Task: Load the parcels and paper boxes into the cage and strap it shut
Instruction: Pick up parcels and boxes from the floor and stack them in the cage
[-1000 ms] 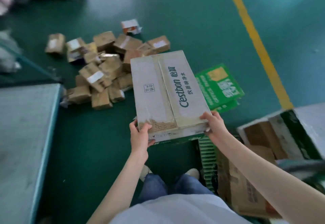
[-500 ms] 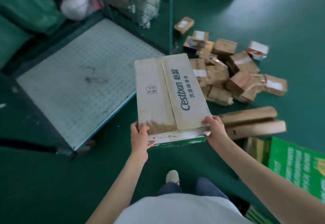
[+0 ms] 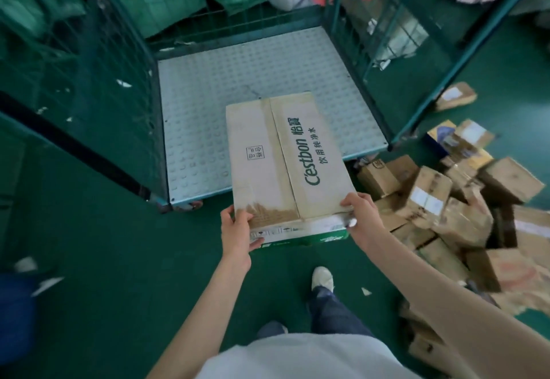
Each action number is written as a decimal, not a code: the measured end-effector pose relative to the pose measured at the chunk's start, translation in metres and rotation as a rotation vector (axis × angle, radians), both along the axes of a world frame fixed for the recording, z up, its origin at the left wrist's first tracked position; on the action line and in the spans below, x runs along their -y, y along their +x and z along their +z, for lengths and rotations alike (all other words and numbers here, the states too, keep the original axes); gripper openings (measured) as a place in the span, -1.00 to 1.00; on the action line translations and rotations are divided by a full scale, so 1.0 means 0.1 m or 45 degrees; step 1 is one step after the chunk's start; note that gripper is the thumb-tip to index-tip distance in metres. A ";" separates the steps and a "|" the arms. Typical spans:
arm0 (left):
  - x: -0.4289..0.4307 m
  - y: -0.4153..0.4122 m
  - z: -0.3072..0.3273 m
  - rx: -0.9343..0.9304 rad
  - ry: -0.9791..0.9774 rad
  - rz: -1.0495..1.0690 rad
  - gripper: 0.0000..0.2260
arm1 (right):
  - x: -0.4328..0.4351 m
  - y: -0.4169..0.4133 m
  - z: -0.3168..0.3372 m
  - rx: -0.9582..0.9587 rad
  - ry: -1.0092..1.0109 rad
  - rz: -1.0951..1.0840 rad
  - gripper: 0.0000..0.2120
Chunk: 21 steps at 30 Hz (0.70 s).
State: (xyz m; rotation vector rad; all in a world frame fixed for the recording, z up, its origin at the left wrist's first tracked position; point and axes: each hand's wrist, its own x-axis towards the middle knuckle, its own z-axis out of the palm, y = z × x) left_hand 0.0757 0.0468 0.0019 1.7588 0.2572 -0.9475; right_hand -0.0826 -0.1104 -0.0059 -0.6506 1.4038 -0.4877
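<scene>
View has swung since half a second ago: the cage (image 3: pixel 238 75) was off to the left, now it sits dead ahead with its open side facing the person. The paper box (image 3: pixel 285 164) now hangs over the front edge of the cage's studded base plate. Grip on it is unchanged.

Left hand (image 3: pixel 236 230) grips the near left corner, thumb on top, fingers wrapped under. Right hand (image 3: pixel 361 215) grips the near right corner the same way. Box is held flat in the air, not yet set down.

Handling: stiff cardboard, shallow, carried level from one end only, so probably light. Top skin is torn off near the left corner and a seam runs down the middle, so best held under the edges or corners, not by the flaps.

Writing: "C'estbon" in green on the right flap, Chinese characters next to it, a small square stamp on the left flap. Print on the near end face is too small to read.

Loose parcels (image 3: pixel 431 197) lie piled on the green floor (image 3: pixel 104 259), right of the cage.
</scene>
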 end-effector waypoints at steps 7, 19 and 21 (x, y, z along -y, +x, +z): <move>0.48 0.36 0.04 0.027 -0.034 0.138 -0.75 | 0.66 0.49 0.03 0.009 0.029 0.195 -0.78; 0.86 1.97 -0.14 0.017 -0.019 0.276 -0.74 | 1.15 2.22 -0.08 0.002 0.098 0.297 -0.78; 0.91 2.39 -0.16 -0.005 -0.013 0.269 -0.71 | 1.19 2.62 -0.13 -0.025 0.095 0.285 -0.76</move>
